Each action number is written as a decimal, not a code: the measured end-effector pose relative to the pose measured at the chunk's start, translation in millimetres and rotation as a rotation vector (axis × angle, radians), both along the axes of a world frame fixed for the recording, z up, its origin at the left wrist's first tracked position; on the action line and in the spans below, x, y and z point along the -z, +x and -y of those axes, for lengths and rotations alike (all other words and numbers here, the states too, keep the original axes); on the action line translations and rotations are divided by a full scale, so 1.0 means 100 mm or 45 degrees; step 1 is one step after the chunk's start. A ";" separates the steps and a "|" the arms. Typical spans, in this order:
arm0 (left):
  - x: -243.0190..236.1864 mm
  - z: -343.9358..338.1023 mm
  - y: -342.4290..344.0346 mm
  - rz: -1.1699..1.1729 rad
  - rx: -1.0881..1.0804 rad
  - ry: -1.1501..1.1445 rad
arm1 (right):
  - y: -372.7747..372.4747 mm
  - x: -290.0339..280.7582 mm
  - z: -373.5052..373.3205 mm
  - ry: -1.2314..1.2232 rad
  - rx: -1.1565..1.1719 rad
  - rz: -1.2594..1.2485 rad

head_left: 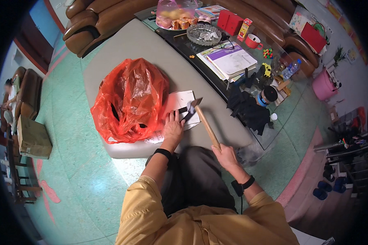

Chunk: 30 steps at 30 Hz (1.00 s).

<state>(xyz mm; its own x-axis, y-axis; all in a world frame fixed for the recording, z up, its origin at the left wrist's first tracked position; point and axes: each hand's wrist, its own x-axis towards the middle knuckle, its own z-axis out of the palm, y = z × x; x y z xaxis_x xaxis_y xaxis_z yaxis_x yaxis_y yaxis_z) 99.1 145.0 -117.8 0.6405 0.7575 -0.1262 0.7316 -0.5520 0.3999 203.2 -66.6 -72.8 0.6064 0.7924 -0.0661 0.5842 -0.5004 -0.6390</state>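
My right hand (227, 157) is closed round the wooden handle of a hammer (208, 128). Its dark metal head lies over white papers (185, 98) on the grey padded bench. Beside the head, my left hand (173, 130) rests on the papers, its fingertips on a black strip-like piece (188, 116) with something pale against it. The hammer head and my fingers hide part of this piece, so its kind is unclear. A large red plastic bag (131, 102) stands just left of my left hand, its contents hidden.
The grey bench (122, 43) stretches away before me. Alongside it, a dark glass-topped table bears books (233, 61), a glass ashtray (204, 34), a red mug (253, 41) and a black cloth (247, 106). A cardboard box (33, 139) stands at left. Behind it, a person (13, 96) sits.
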 end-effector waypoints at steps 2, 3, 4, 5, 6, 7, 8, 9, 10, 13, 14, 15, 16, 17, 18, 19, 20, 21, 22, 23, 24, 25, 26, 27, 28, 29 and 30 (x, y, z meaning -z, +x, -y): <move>0.21 -0.01 -0.02 0.032 -0.037 0.080 | -0.06 -0.14 -0.12 0.022 0.058 -0.039; 0.31 -0.01 -0.04 0.077 -0.059 0.129 | -0.08 -0.16 -0.16 0.033 0.088 -0.062; 0.37 0.00 -0.03 0.123 -0.066 0.172 | -0.07 -0.07 -0.16 -0.030 0.054 0.020; 0.35 0.01 -0.02 0.088 -0.040 0.148 | -0.05 0.09 -0.16 -0.093 0.024 0.103; 0.33 0.02 -0.01 0.053 -0.014 0.124 | -0.02 0.24 -0.14 -0.157 -0.006 0.185; 0.30 -0.01 -0.02 0.016 -0.009 0.109 | -0.03 0.21 -0.21 -0.246 -0.031 0.191; 0.27 -0.02 -0.03 0.005 -0.009 0.098 | -0.03 0.17 -0.25 -0.210 0.009 0.036; 0.24 -0.03 -0.03 -0.007 -0.010 0.086 | -0.02 0.11 -0.27 -0.174 0.048 -0.119; 0.24 -0.02 -0.04 -0.021 -0.003 0.066 | -0.05 0.03 -0.28 -0.146 0.094 -0.278; 0.23 -0.01 -0.09 0.000 -0.024 0.049 | -0.14 -0.01 -0.26 -0.044 0.133 -0.106; 0.22 -0.01 -0.06 0.011 -0.022 0.032 | -0.10 0.10 -0.21 -0.122 0.096 0.006; 0.21 0.00 -0.02 0.000 -0.006 0.032 | -0.02 0.30 -0.15 -0.201 0.060 0.118; 0.22 -0.02 -0.03 -0.021 -0.004 0.035 | -0.01 0.28 -0.17 -0.276 0.008 0.221; 0.23 -0.03 -0.04 -0.042 -0.002 0.038 | 0.02 0.24 -0.16 -0.279 0.007 0.188; 0.23 -0.05 -0.05 -0.025 -0.002 0.043 | 0.03 0.20 -0.16 -0.240 0.039 0.078; 0.25 -0.05 -0.06 -0.010 0.002 0.043 | -0.01 0.08 -0.16 -0.208 0.074 -0.033; 0.26 -0.04 -0.07 0.006 0.006 0.042 | -0.04 0.03 -0.17 -0.175 0.110 -0.144; 0.27 -0.03 -0.08 -0.005 0.009 0.039 | -0.10 0.07 -0.13 -0.111 0.154 -0.109; 0.25 -0.03 -0.06 -0.010 0.020 0.042 | -0.11 0.14 -0.08 -0.183 0.121 -0.025; 0.24 -0.03 -0.05 -0.019 0.029 0.046 | -0.10 0.23 -0.04 -0.253 0.085 0.054; 0.23 -0.03 -0.04 -0.030 0.037 0.050 | -0.08 0.30 -0.01 -0.324 0.049 0.133; 0.23 -0.03 -0.06 -0.046 0.038 0.052 | -0.07 0.24 -0.03 -0.330 -0.025 0.173; 0.23 -0.03 -0.07 -0.061 0.039 0.053 | -0.07 0.18 -0.05 -0.259 -0.032 0.116; 0.24 -0.05 -0.08 -0.043 0.031 0.043 | -0.07 0.10 -0.06 -0.187 -0.038 0.058; 0.27 -0.06 -0.07 -0.023 0.024 0.029 | -0.09 -0.01 -0.08 -0.119 -0.043 0.003; 0.30 -0.08 -0.07 -0.004 0.017 0.016 | -0.16 -0.02 -0.08 -0.036 0.002 -0.015; 0.33 -0.08 -0.08 0.007 0.014 0.042 | -0.21 0.07 -0.06 0.008 0.020 0.048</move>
<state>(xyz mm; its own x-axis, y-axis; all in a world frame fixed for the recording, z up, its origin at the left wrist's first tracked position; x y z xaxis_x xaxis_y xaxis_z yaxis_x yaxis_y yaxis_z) 91.1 152.9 -150.5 0.6492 0.7543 -0.0979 0.7236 -0.5728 0.3851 182.1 -60.3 -79.9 0.6208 0.7831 -0.0382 0.5999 -0.5058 -0.6199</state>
